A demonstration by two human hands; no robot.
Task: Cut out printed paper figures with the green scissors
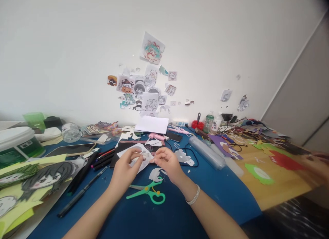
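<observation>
My left hand (pixel 130 163) is closed in a pinch on a white paper cutout (pixel 146 156) with grey drawing on it. The fingers of my right hand (pixel 167 163) are pinched together at the right edge of this cutout; exactly what lies between those fingertips is too small to tell. Below my hands, green-handled scissors (pixel 147 191) lie with blades apart on the blue mat (pixel 177 218). White paper scraps (pixel 156 174) lie just above the scissors. A black sheet (pixel 119 149) sits partly under the paper and my left hand.
Pens (pixel 77 194), a phone (pixel 70 149) and yellow-green drawings (pixel 33 180) lie left. Beyond are a white paper stack (pixel 151 124) and a pink tool (pixel 158 136). A clear plastic roll (pixel 205 151) lies right. Another person's blurred hand (pixel 315 163) is near red paper (pixel 284 160).
</observation>
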